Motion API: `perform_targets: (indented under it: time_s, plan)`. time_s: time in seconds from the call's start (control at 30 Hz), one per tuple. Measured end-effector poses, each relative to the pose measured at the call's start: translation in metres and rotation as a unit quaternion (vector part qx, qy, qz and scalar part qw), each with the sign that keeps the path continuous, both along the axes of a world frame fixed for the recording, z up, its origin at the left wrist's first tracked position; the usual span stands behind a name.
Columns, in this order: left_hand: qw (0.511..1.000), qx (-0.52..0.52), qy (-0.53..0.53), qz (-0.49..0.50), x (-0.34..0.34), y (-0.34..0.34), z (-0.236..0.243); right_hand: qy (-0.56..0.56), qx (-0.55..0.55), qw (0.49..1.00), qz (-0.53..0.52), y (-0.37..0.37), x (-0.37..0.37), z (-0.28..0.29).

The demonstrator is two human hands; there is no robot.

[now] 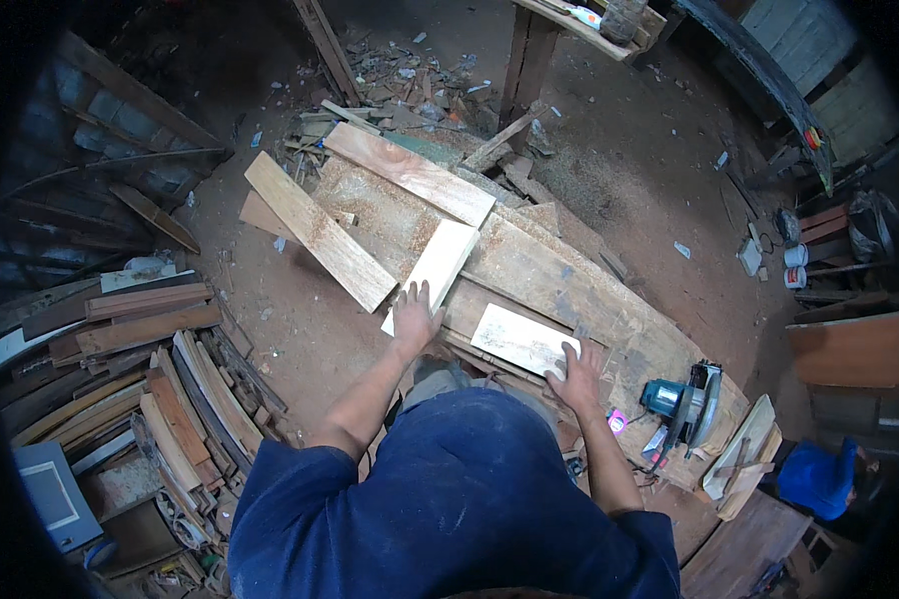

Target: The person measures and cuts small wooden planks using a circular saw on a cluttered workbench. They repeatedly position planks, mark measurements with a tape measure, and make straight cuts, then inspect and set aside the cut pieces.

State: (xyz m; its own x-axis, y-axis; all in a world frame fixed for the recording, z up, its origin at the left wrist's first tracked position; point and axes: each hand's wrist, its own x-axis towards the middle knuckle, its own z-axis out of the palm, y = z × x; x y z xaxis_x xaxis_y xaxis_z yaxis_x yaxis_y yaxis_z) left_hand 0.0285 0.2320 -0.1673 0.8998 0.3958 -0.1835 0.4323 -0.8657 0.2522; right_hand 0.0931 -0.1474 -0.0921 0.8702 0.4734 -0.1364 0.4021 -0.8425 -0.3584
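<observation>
My left hand [416, 315] lies on top of a pale board [444, 258], fingers stretched out and somewhat apart. That board reaches away from me, its far end close to the end of a reddish plank [410, 172]. My right hand [579, 373] grips the right end of a shorter, whitish board [519, 339] with dark smudges on its face; part of the fingers is hidden. Both boards are over the dusty wooden workbench [579, 280]. Left of my left hand, a longer light-brown plank [320, 232] sticks out past the bench edge.
A teal circular saw [681, 404] stands on the bench to the right, with a pink tape measure [617, 421] beside it. Stacked timber [160, 389] fills the lower left. Offcuts [420, 105] and sawdust litter the floor beyond. A person in blue [817, 473] is at the far right.
</observation>
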Motion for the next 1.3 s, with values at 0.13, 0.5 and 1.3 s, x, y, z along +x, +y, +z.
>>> perform_targets:
  time_s: [0.13,0.5,1.3]
  plan:
    - [0.993,-0.082,0.053,0.059,0.01,0.016,0.015,0.011,-0.123,0.991,0.058,0.013,0.017,0.005]
    - [0.574,-0.763,-0.104,0.278,-0.031,0.094,0.054,0.061,0.064,0.996,0.003,0.041,0.082,0.051]
    - [0.941,-0.25,0.02,-0.227,0.005,0.055,0.16,0.551,0.416,0.67,-0.274,0.15,0.104,0.03]
